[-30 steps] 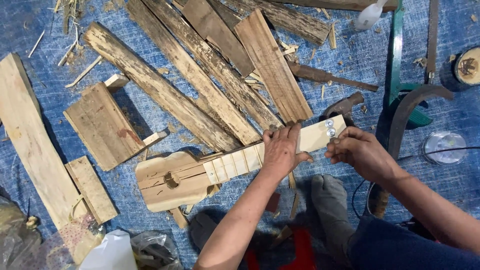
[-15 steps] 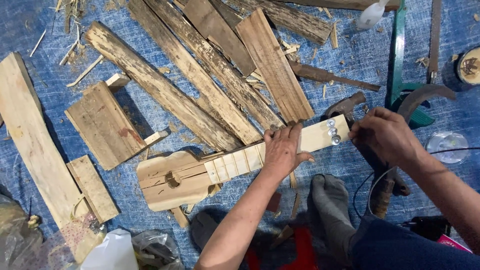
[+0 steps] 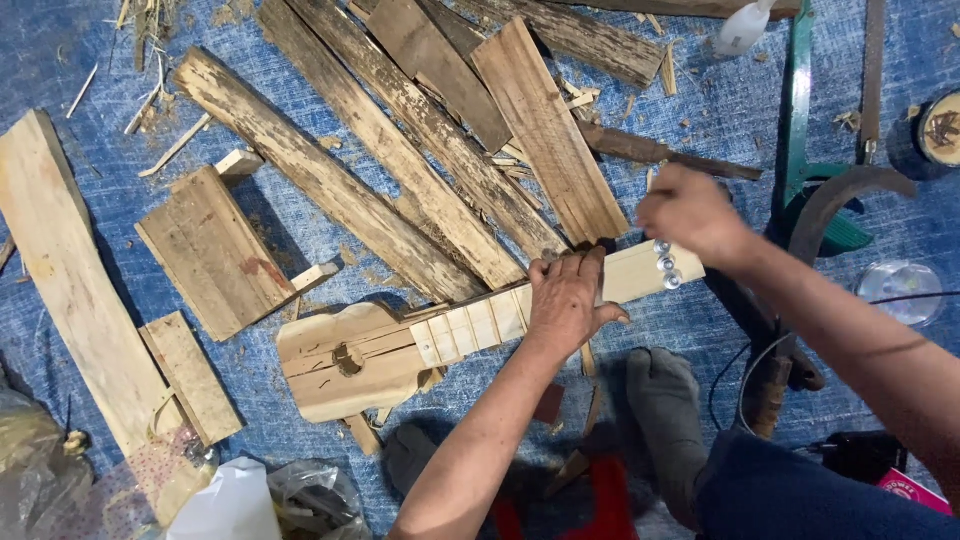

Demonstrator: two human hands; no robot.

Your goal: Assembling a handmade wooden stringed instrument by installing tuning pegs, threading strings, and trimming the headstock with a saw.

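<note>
Nearest, at the bottom edge, a white bag (image 3: 225, 505) is lying beside a clear crumpled one (image 3: 315, 500), and a grey-socked foot (image 3: 665, 420) is resting on the blue tarp (image 3: 880, 400). Just beyond, the left hand (image 3: 567, 300) is pressing palm-down on the neck of a small wooden guitar (image 3: 350, 360), fingers spread and curling over its far edge, pinning it to the tarp. The guitar is lying flat, body to the left, headstock to the right, where shiny pegs (image 3: 665, 270) are sitting in the wood. The right hand (image 3: 690, 212) is hovering just above that headstock end, fingers bunched together (whether they are pinching anything, I cannot tell, since the hand is blurred). To the left, a short board (image 3: 215, 255) and a long pale plank (image 3: 65, 290) are lying flat. Farther off, weathered planks (image 3: 420, 150) are fanning out side by side, with splinters scattered about. Farthest right, a green saw frame (image 3: 800, 120) and a white bottle (image 3: 742, 28) are lying near the top edge.
</note>
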